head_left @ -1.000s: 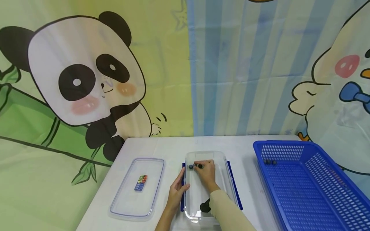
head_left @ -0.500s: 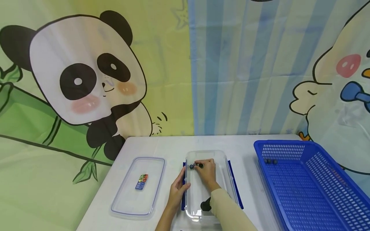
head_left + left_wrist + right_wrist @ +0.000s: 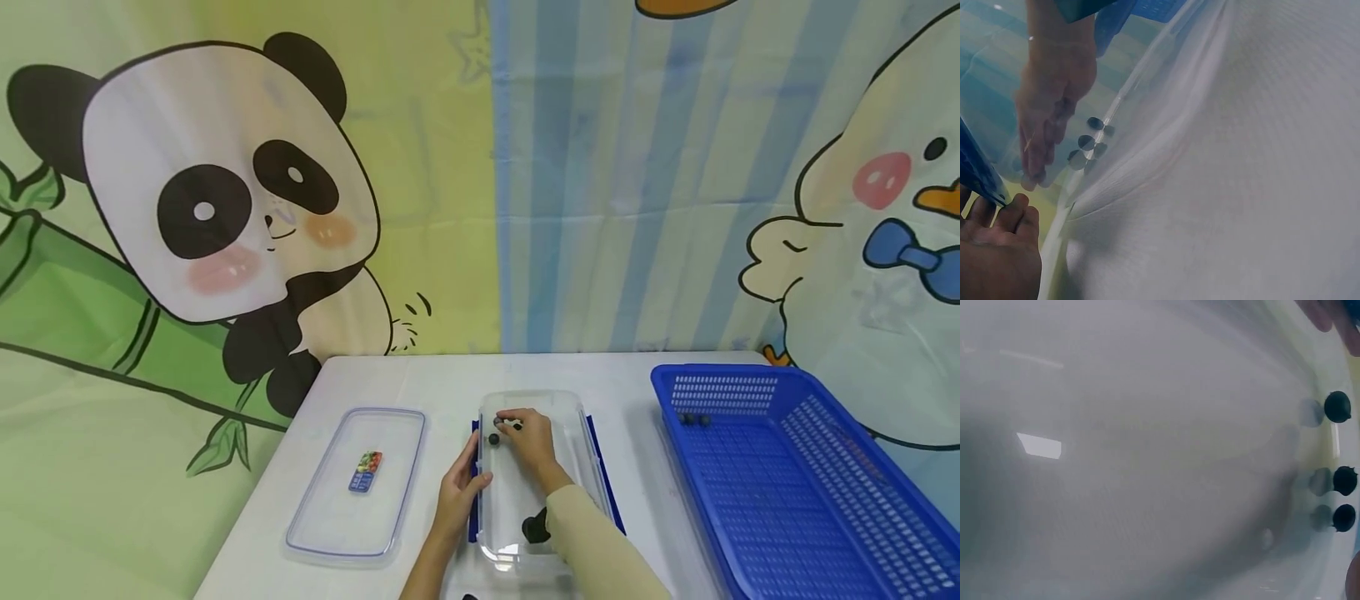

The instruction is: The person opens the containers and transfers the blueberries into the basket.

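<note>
A clear plastic box (image 3: 525,492) with blue side flaps stands on the table. Inside, near its far end, lie small dark blueberries, one at the left wall (image 3: 493,439) and another beside the right fingers (image 3: 517,427). My right hand (image 3: 534,442) reaches in from above, a blueberry (image 3: 499,422) pinched between thumb and index fingertip. Three blueberries (image 3: 1345,480) show along the wall in the right wrist view. My left hand (image 3: 454,493) grips the box's left side, thumb over the rim; its fingers curl at the blue flap (image 3: 982,165) in the left wrist view.
A clear lid (image 3: 330,517) with a fruit label (image 3: 365,472) lies flat at the left. At the right stands a blue perforated basket (image 3: 757,492), a few blueberries (image 3: 693,419) in its far left corner. A printed curtain (image 3: 420,183) hangs behind the table.
My right hand has shifted slightly left and away from me. The blueberry at its fingertips now sits farther back, and the one by the left wall slightly nearer. The left hand stays put.
</note>
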The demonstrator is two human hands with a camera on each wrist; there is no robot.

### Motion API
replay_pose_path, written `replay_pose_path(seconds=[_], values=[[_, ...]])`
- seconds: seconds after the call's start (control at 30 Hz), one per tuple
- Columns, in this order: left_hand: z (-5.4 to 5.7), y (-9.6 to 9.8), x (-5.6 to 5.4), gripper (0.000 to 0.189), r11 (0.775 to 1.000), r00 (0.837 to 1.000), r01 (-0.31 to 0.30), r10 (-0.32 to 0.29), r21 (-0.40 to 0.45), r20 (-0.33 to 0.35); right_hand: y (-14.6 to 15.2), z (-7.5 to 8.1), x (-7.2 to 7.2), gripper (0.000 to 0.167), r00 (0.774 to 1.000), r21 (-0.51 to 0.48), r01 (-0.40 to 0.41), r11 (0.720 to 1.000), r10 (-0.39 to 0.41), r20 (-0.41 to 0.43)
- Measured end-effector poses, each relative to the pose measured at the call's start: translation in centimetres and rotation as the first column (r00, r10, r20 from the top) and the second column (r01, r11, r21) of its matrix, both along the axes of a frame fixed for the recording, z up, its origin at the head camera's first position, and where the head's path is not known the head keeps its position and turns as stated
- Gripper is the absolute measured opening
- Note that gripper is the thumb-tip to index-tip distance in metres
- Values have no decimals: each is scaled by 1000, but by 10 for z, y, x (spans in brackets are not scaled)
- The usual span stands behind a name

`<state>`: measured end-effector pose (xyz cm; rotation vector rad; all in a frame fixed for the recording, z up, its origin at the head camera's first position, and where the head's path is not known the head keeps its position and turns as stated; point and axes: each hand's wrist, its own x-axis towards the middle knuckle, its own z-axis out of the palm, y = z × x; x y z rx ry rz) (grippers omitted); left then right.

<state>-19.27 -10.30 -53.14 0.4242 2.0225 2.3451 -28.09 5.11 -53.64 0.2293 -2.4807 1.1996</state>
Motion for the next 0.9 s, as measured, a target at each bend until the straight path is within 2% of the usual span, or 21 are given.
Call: replay_pose_path(seconds=[0.07, 0.17, 0.33, 0.47, 0.57, 0.7, 0.9], values=[[5, 0, 2, 64, 1000, 1000, -10, 10, -15, -5, 1, 7, 0, 19, 1000, -19, -20, 1000, 21, 18], [7, 0, 3, 64, 1000, 1000, -22, 22, -20, -1, 3, 21, 0, 19, 998, -50, -49, 998, 50, 30], [4, 0, 3, 64, 1000, 1000, -18, 18, -4, -4, 11, 45, 4, 19, 997, -83, -71, 994, 71, -4], [4, 0, 4, 65, 1000, 1000, -19, 20, -14, 7, 25, 63, 10, 20, 997, -151, -81, 985, 82, 0], [4, 1, 5, 66, 999, 999, -26, 27, -28, 26, 42, 76, 15, 21, 993, -210, -113, 971, 114, -9], [2, 1, 5, 66, 1000, 999, -21, 22, -5, 28, 72, 93, 24, 23, 990, -261, -138, 956, 131, -44], [-14, 0, -4, 63, 999, 1000, -13, 13, 39, 3, 121, 118, 36, 30, 989, -317, -146, 937, 137, -51]])
